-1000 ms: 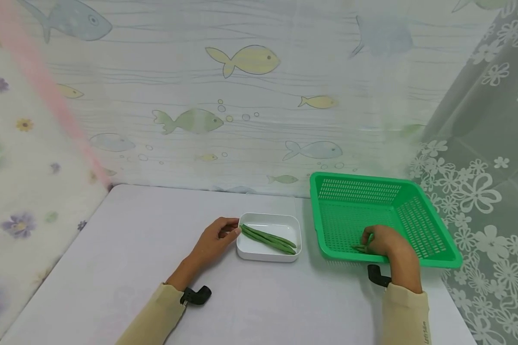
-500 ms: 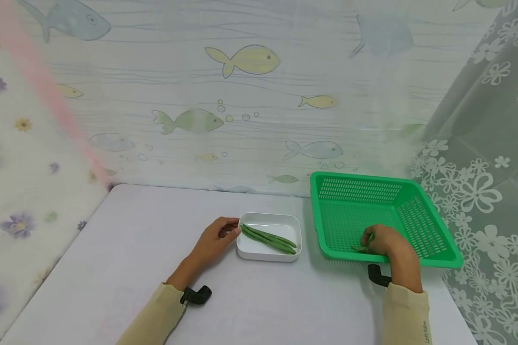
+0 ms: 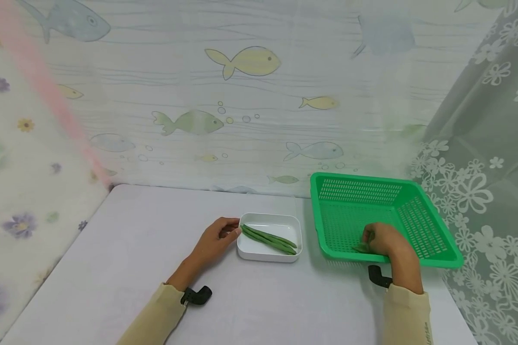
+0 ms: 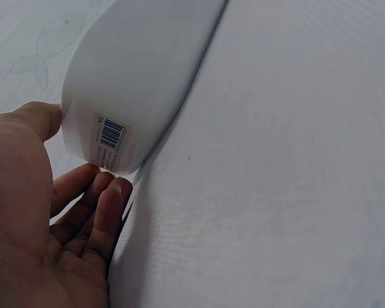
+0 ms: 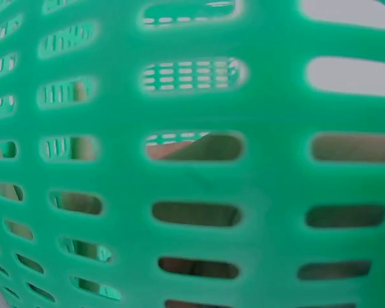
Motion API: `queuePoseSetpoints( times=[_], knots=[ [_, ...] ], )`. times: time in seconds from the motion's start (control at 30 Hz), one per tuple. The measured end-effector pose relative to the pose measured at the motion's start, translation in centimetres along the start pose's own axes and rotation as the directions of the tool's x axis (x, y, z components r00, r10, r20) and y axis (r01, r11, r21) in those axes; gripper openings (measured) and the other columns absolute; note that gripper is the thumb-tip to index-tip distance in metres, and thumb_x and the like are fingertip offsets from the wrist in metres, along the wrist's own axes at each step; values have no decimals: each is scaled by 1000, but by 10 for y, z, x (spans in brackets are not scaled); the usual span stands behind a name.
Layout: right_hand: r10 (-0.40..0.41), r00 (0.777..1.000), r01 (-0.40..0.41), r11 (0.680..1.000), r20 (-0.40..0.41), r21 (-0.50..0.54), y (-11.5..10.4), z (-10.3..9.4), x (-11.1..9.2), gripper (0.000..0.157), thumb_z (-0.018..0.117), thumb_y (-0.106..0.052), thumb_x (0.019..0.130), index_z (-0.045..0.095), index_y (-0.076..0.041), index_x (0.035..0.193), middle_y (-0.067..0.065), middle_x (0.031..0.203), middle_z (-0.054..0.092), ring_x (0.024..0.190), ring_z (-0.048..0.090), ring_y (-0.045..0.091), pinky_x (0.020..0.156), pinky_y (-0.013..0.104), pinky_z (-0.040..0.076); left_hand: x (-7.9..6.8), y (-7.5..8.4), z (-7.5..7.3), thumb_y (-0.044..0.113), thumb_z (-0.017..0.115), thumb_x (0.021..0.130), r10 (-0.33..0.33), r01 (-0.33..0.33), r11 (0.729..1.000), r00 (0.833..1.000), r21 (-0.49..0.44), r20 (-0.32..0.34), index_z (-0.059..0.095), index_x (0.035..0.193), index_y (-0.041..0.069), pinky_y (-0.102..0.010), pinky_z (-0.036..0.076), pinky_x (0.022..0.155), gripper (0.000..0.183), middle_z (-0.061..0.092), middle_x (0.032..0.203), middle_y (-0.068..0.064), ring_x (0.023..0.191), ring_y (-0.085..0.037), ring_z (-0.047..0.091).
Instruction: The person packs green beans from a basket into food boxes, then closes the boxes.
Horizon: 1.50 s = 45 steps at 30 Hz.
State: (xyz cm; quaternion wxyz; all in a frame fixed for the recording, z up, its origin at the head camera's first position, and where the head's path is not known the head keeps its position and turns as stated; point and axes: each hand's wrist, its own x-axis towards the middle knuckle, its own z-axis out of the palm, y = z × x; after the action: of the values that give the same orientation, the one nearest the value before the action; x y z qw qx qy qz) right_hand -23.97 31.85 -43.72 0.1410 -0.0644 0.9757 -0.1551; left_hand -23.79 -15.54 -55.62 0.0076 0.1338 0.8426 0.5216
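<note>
2 plain beige sleeves [image 3: 157, 314], the right one marked with small dark lettering [image 3: 427, 333]; 1 black, bent device [image 3: 198, 295] at each wrist

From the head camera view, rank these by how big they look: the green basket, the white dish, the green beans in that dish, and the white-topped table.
Largest to smallest:
1. White-topped table
2. Green slotted basket
3. White rectangular dish
4. Green beans in the dish
</note>
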Motion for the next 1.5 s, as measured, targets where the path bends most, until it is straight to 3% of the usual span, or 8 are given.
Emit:
queuePoseSetpoints(
  times=[0.2, 0.63, 1.1, 1.27, 1.5],
  knots=[
    [-113, 984, 109, 993, -138, -39, 3, 1, 0, 12, 66, 5, 93, 72, -4, 93, 14, 93, 70, 85, 65, 33, 73, 53, 55, 1, 0, 0, 40, 65, 107, 4, -4, 1000, 1000, 4, 0, 61, 146, 17, -38, 54, 102, 45, 65, 138, 2, 120, -14, 63],
    [-141, 963, 144, 990, -232, -2, 3, 3, 0, 9, 70, 5, 95, 73, 0, 102, 17, 97, 71, 90, 66, 37, 77, 55, 55, 0, 2, 0, 37, 66, 108, 30, -30, 1000, 999, 10, -15, 61, 146, 14, -34, 55, 100, 45, 67, 135, 1, 118, -15, 65],
    [-165, 917, 183, 983, -364, 16, -16, -2, -6, 13, 70, -4, 101, 72, -1, 114, 22, 112, 74, 105, 69, 43, 87, 61, 55, -1, 0, 1, 40, 65, 107, 8, -8, 1000, 1000, 12, -12, 61, 146, 17, -35, 55, 101, 45, 66, 136, 2, 118, -14, 64],
    [-196, 881, 220, 976, -431, 5, -26, -5, -9, 15, 70, -4, 101, 73, -1, 116, 21, 112, 75, 104, 69, 43, 87, 61, 55, -1, 1, 1, 39, 65, 108, 1, -1, 1000, 1000, 6, -8, 61, 146, 17, -35, 54, 101, 44, 66, 135, 2, 118, -14, 64],
    [-253, 787, 317, 948, -562, 17, -43, -7, -14, 18, 73, 0, 99, 73, -1, 117, 17, 109, 75, 100, 71, 37, 86, 58, 59, 0, 1, 0, 37, 67, 107, 15, -15, 1000, 1000, 1, -15, 62, 146, 15, -36, 55, 99, 45, 67, 133, -1, 116, -16, 65]
  ],
)
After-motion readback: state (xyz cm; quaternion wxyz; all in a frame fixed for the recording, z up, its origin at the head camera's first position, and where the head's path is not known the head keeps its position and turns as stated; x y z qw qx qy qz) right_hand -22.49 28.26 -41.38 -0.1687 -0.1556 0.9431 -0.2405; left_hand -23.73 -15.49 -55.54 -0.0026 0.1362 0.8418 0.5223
